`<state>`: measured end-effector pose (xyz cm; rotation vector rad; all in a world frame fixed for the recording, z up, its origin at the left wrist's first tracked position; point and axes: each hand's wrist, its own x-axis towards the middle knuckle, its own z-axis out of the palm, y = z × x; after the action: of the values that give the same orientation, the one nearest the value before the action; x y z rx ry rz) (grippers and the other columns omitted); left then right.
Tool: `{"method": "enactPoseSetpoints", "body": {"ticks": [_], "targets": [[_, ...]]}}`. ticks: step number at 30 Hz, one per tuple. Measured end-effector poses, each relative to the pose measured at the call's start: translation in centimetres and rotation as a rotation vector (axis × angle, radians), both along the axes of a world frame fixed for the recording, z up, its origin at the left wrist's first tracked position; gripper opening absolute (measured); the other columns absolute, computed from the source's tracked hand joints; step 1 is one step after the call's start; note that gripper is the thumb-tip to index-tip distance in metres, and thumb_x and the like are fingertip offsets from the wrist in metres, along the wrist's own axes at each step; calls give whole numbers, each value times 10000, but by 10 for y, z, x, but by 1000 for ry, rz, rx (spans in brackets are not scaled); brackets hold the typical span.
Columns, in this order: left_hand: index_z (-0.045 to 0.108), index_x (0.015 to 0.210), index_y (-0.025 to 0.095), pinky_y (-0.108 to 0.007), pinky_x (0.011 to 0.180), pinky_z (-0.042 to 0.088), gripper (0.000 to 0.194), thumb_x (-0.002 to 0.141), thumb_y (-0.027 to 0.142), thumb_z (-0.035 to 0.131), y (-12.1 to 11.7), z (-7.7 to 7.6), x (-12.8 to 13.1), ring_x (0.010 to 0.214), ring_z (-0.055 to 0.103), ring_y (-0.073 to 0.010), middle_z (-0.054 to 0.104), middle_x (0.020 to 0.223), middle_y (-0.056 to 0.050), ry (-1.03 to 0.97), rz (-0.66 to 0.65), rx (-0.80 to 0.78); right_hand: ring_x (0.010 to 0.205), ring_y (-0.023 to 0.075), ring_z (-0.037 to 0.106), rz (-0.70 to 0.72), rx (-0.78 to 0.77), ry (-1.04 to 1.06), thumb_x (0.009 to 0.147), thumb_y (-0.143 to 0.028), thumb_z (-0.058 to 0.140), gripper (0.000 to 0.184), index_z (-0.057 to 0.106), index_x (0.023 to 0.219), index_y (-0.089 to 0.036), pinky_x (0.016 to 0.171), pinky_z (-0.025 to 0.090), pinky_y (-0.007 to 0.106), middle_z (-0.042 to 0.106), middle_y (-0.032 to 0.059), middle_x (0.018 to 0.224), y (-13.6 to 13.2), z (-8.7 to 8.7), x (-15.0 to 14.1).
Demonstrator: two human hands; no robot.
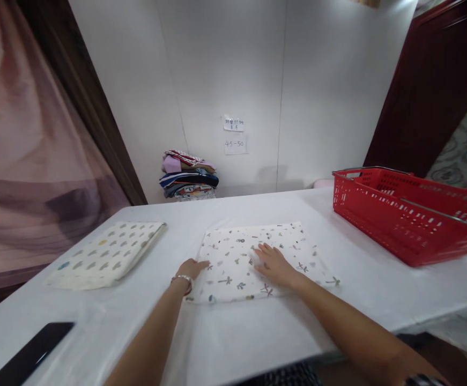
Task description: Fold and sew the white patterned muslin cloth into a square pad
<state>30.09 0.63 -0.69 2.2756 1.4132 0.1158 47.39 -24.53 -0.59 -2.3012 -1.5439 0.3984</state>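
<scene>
A folded white cloth (225, 254) with small printed palm trees and other motifs lies flat in front of me. At its left edge is my left hand (190, 269), wearing a bracelet, with the thumb over the top of the fabric and the other fingers curled at the edge, partly hidden. My right hand (275, 266) rests palm down on the cloth, right of its middle, with the fingers spread. Farther left lies another folded cloth (110, 252), cream with grey cloud-like shapes; neither hand touches it.
A red plastic basket (394, 228) stands on the right of the white table (233, 338). A stack of folded fabrics (188, 174) is by the back wall, near paper signs (235, 143). A black phone-like slab (30, 354) lies front left. A pink curtain (36, 161) hangs left.
</scene>
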Motion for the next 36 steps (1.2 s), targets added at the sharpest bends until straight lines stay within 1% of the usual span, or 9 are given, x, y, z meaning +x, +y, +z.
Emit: {"method": "enactPoseSetpoints", "body": {"ticks": [7, 10, 15, 17, 20, 23, 26, 30, 36], "targets": [[633, 944, 113, -312, 758, 464, 425, 701, 460, 595, -8, -1, -5, 979, 609, -291, 668, 1011, -152, 1, 15, -30, 1365, 250, 177, 68, -52, 2, 880, -474, 353, 529, 437, 1324, -201, 1083, 171, 426, 296, 84, 1462, 7, -7, 14], [561, 1105, 90, -338, 806, 455, 507, 748, 449, 553, -16, 4, -7, 1006, 592, -286, 633, 1088, -161, -10, 6, -8, 1359, 247, 205, -26, -65, 19, 870, -430, 386, 555, 408, 1354, -160, 1093, 192, 390, 297, 89, 1460, 17, -2, 41], [543, 1130, 174, -358, 876, 420, 377, 809, 356, 466, -72, 16, -15, 1000, 568, -237, 590, 1137, -107, -305, -160, 269, 1348, 263, 232, -150, -76, 8, 873, -371, 394, 561, 373, 1379, -132, 1098, 212, 385, 296, 92, 1457, 50, 2, 97], [579, 1053, 215, -329, 774, 454, 323, 809, 396, 468, -110, 12, -19, 798, 595, -187, 633, 969, -54, -450, -294, 76, 1345, 265, 240, -158, -91, -4, 868, -351, 413, 566, 371, 1380, -114, 1101, 213, 372, 297, 101, 1455, 66, 1, 114], [610, 914, 203, -282, 648, 463, 312, 770, 469, 534, -162, -4, -23, 692, 586, -158, 635, 834, -39, -582, -387, -496, 1351, 247, 229, -145, -120, -28, 861, -320, 436, 564, 361, 1389, -135, 1111, 190, 352, 296, 79, 1458, 91, -4, 129], [586, 963, 176, -278, 590, 475, 496, 638, 541, 670, -187, -23, -24, 701, 616, -175, 623, 920, -75, -620, -197, -985, 1338, 239, 266, -124, -150, -41, 850, -338, 458, 576, 340, 1401, -216, 1100, 223, 353, 327, 30, 1447, 111, -12, 137], [571, 982, 173, -296, 633, 497, 576, 574, 547, 730, -187, -31, -24, 726, 639, -179, 598, 1045, -107, -691, 15, -1226, 1286, 269, 363, -109, -185, -40, 832, -381, 481, 610, 331, 1405, -235, 1051, 312, 381, 372, 36, 1422, 121, -21, 143], [589, 975, 170, -314, 673, 510, 533, 603, 528, 725, -174, -25, -30, 771, 649, -195, 590, 1118, -128, -731, 93, -1315, 1276, 265, 377, -103, -174, -69, 830, -377, 463, 614, 329, 1406, -212, 1054, 299, 371, 373, 52, 1422, 118, -26, 147], [603, 972, 177, -326, 680, 519, 576, 597, 609, 665, -137, -12, -59, 806, 642, -221, 634, 1080, -110, -744, 142, -1000, 1313, 259, 310, -186, -85, -144, 843, -309, 423, 548, 380, 1370, -163, 1083, 221, 418, 379, 97, 1415, 63, -22, 157]]}}
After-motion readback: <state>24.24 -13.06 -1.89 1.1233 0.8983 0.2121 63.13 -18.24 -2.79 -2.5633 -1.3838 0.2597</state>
